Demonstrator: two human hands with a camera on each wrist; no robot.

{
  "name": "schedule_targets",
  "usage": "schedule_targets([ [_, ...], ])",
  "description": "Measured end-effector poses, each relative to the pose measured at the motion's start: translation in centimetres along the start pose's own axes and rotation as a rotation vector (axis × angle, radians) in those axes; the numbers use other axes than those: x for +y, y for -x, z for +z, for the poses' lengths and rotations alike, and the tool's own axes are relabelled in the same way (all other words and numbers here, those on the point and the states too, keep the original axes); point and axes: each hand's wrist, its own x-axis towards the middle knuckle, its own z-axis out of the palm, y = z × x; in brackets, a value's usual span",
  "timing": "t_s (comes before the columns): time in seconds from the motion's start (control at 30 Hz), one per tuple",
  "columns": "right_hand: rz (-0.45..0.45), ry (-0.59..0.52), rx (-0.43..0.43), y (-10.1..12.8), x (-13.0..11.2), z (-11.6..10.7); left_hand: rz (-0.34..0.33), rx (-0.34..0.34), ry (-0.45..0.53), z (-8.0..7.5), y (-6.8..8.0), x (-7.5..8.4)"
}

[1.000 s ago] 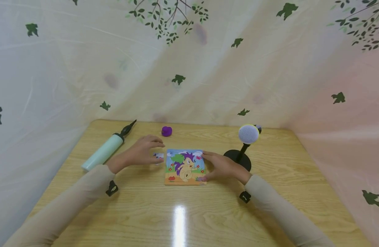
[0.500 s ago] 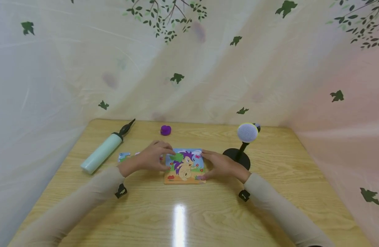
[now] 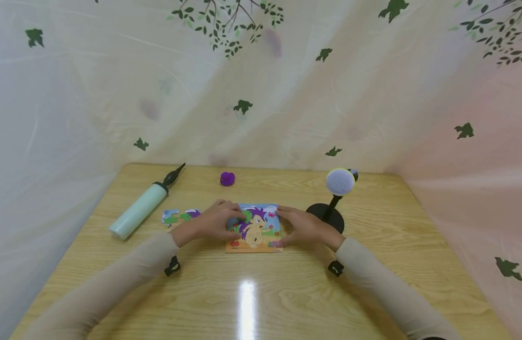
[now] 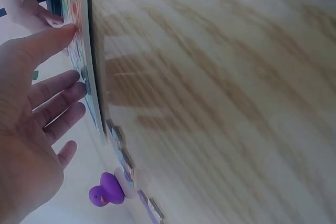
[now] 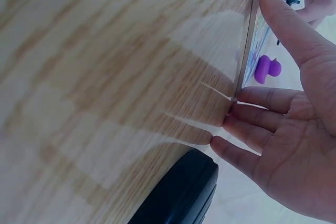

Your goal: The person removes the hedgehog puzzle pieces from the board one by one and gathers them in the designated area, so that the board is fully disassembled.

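Purple hedgehog puzzle (image 3: pixel 254 229), purple duck (image 3: pixel 227 178), mint pump (image 3: pixel 138 211), leaf-print curtain (image 3: pixel 261 80)

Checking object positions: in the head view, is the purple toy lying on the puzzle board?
No, the purple toy sits on the table behind the puzzle board, apart from it.

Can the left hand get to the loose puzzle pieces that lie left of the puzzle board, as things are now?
Probably yes. The loose puzzle pieces lie on bare table just left of the left hand, with nothing between them. The hand rests on the puzzle board.
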Motion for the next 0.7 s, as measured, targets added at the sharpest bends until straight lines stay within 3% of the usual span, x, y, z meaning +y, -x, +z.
schedule_targets([
  [0.7,-0.019,0.027,-0.007,0.03,-0.25,-0.02,-0.033,-0.013,0.015,0.42,-0.61,0.83],
])
